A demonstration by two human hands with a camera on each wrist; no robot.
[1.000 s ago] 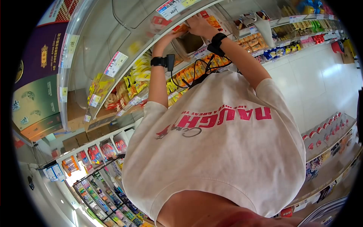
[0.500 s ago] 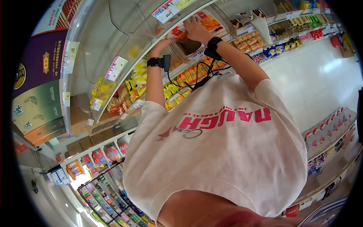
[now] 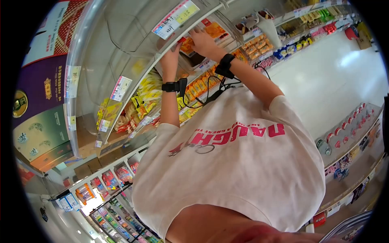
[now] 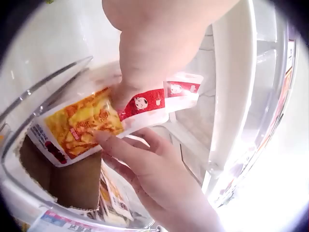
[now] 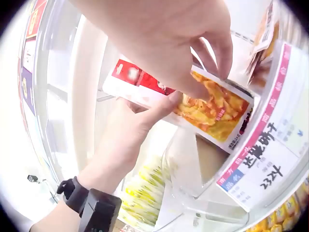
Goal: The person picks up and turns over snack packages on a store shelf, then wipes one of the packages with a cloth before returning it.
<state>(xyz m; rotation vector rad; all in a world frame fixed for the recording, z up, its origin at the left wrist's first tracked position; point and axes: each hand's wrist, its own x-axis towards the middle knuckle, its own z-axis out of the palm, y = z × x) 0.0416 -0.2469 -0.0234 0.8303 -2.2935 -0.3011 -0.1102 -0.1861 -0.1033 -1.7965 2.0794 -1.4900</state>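
Note:
In the head view both hands reach into a clear shelf bin. A snack packet with a red top and a yellow-orange food picture is between them. My left hand pinches its red-topped end, thumb on the face and fingers underneath. My right hand holds the packet along its side, fingertips against the printed face. A second red header shows just past the first, overlapped by it. Below the packet stands an open cardboard box, with several more packets beside it.
A handwritten price label fronts the bin's clear lip. Yellow-wrapped snacks fill the neighbouring bin. Another shelf edge with a price tag curves close over the left hand. Orange packs lie to the right.
The left hand has turned more upright and now shows beside the packet, clear of the shelf edge. The right hand has shifted slightly left, and the packet's printed face is more exposed.

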